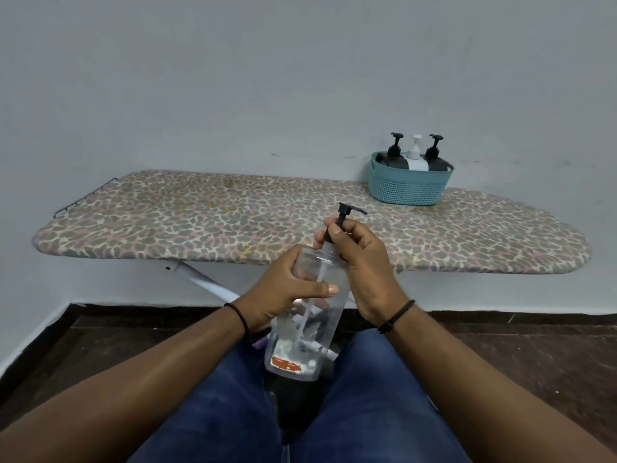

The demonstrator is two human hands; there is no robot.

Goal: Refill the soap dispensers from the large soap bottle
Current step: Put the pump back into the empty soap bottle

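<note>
Your left hand point(283, 289) wrapped the clear, near-empty plastic pump bottle point(307, 315) at 6 o'clock, over your lap; right hand point(354, 259) pinched its black pump collar point(329, 237). Looked light, slick — grip mid-body w/ fingers closed.

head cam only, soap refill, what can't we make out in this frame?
- Clear dispenser: its neck thread, hidden by the right hand around the pump collar; unclear if loosened.
- Its orange label: too blurred to read.
- Three bottles in the teal basket: lower bodies and fill levels hidden by the wall.
- Left hand: covers the dispenser's upper left side.
</note>
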